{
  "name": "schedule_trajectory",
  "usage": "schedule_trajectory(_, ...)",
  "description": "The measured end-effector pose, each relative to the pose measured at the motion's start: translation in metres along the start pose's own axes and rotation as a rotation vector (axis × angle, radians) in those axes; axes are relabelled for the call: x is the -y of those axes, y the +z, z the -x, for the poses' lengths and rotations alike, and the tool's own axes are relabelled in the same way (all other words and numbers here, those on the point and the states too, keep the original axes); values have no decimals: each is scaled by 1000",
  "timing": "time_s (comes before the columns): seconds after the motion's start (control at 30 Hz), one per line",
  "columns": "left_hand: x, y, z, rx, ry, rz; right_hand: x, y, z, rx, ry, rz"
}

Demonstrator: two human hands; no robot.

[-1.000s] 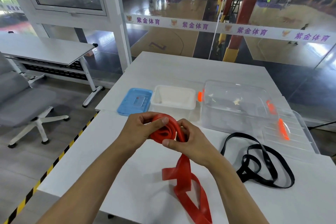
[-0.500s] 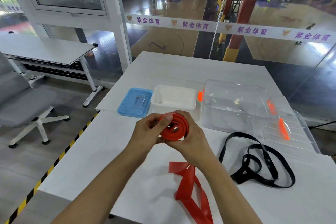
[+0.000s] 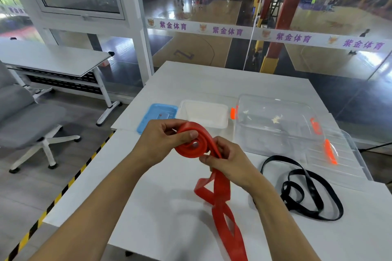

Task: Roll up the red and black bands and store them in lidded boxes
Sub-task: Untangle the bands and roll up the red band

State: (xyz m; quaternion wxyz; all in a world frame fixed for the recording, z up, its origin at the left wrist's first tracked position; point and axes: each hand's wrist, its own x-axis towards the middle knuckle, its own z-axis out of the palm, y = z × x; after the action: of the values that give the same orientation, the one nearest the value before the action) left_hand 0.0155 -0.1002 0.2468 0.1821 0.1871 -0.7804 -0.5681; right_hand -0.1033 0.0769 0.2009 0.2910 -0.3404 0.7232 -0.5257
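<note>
Above the white table I hold a partly coiled red band [image 3: 192, 144]. My left hand [image 3: 163, 140] pinches the coil with the thumb on top. My right hand [image 3: 228, 160] grips the strip where it leaves the coil. The loose red tail twists down across the table toward me. A black band [image 3: 305, 193] lies in loose loops on the table to the right, untouched. Behind my hands stand a small white box [image 3: 203, 113], its blue lid [image 3: 158, 115] lying to its left, and a large clear box [image 3: 275, 125] with orange latches.
A clear lid [image 3: 341, 159] lies against the large box at the right. The white table [image 3: 165, 207] ends at the left, where yellow-black tape marks the floor. A grey office chair [image 3: 27, 121] and a second table stand at the left. A glass wall is behind.
The coil has turned further in my hands and taken up more strip. My right hand has shifted lower onto the strip, and the loose tail on the table is shorter.
</note>
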Motion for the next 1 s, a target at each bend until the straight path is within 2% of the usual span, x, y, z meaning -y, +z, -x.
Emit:
schedule_trajectory(0.23, -13, -9, -10, -90, 83, 12, -2, 9, -9, -17, 32, 33)
schedule_trajectory(0.4, -20, -20, -13, -172, 34, 69, -7, -1, -4, 14, 24, -47)
schedule_trajectory(0.53, -28, -35, -18, -249, 21, 117, -9, -9, 5, -9, 37, 20)
schedule_trajectory(0.83, -41, -46, -21, -203, -24, 179, 8, -18, 5, -132, -3, -86)
schedule_trajectory(1.0, -46, -43, -18, -174, 9, 156, 6, -21, 4, 2, -22, -66)
